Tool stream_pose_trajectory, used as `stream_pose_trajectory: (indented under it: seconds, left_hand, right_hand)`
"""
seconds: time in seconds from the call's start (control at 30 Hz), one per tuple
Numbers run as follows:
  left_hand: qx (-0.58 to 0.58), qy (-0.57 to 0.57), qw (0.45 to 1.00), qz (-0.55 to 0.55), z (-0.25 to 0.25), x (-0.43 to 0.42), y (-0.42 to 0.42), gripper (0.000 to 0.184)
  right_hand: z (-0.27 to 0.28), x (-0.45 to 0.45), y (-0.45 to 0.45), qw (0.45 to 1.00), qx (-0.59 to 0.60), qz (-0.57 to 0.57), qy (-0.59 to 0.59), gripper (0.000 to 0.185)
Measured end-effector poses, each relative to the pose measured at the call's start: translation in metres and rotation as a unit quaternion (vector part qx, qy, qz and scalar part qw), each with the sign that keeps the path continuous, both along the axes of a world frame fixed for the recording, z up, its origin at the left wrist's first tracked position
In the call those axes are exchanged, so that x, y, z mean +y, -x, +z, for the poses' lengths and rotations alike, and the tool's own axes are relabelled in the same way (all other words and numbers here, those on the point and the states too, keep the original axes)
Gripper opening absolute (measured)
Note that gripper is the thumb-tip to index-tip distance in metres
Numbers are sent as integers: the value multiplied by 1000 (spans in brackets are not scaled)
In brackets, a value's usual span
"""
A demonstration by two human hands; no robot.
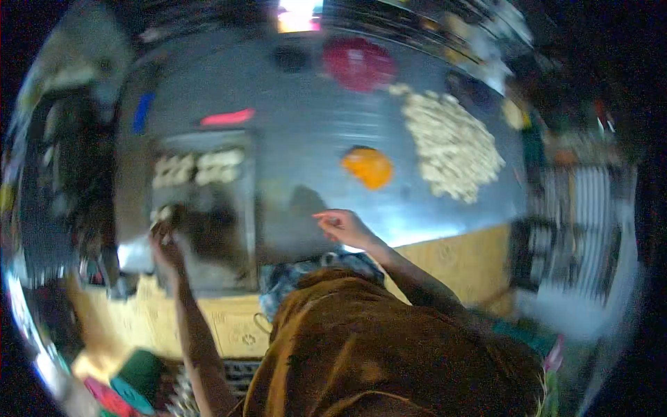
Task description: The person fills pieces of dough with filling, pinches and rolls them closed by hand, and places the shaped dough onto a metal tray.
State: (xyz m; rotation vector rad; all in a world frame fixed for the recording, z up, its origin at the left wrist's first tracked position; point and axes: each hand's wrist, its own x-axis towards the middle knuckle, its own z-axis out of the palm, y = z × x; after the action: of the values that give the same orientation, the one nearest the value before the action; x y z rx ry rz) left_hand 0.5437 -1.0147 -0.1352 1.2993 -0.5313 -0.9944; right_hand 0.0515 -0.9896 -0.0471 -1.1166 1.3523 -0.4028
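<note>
My left hand [167,243] is over the left side of a dark metal tray [251,198], its fingers closed at a small pale dough piece [164,214]. Motion blur softens the fingertips there. Farther back on the tray sit two clusters of pale dough pieces [219,167], set in short rows. My right hand [344,228] hovers above the grey table near its front edge, to the right of the tray. Its fingers are loosely bent and apart, with nothing visible between them. Beyond it lies an orange object [369,168], too blurred to name.
A large heap of pale dough pieces [451,146] covers the table's right side. At the back are a dark red round item [359,64] and a dark round item [290,58]. A pink strip [228,117] and a blue strip [143,112] lie behind the tray.
</note>
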Motion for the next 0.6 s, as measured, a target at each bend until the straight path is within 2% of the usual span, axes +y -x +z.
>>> stream_pose_trajectory:
  seconds: [0.03,0.07,0.1,0.13,0.17,0.2,0.23,0.27,0.3,0.37,0.4,0.47,0.6]
  left_hand:
    - [31,43,998,-30,-6,3,-5,29]
    - [-131,46,990,-9,-43,4,-21,31]
    - [-227,28,973,29,1,6,23,33]
    - [-373,32,927,15,36,16,62,36]
    - [-382,-30,924,12,26,24,77,35]
    - [-394,-92,914,13,7,41,93,35]
    - [-164,-28,986,23,-15,55,115,33]
    - [78,36,996,33,-29,67,148,31]
    - [26,-15,999,-20,-45,80,180,30]
    - [-165,-107,967,-162,10,92,279,27]
    - [-297,-141,912,-245,62,85,334,25]
    - [-268,-101,911,-297,60,82,378,23]
    - [-137,-147,913,-356,87,51,448,25]
  right_hand:
    - [3,9,33,999,16,-37,6,30]
    - [1,13,63,995,42,-32,83,30]
    - [-3,13,92,985,65,-18,159,30]
    - [-3,13,129,977,102,-74,173,30]
    - [-12,10,169,955,161,-104,226,31]
    - [-12,10,206,939,170,-204,219,30]
    - [-14,4,249,910,275,-215,226,24]
    - [-9,-3,280,888,293,-254,247,24]
    - [-5,-9,308,873,381,-239,191,23]
    - [-13,-26,337,790,511,-222,257,28]
    - [-21,-35,346,794,504,-223,255,28]
    - [-34,-55,355,778,519,-190,300,33]
    - [-8,-66,335,804,502,-153,278,25]
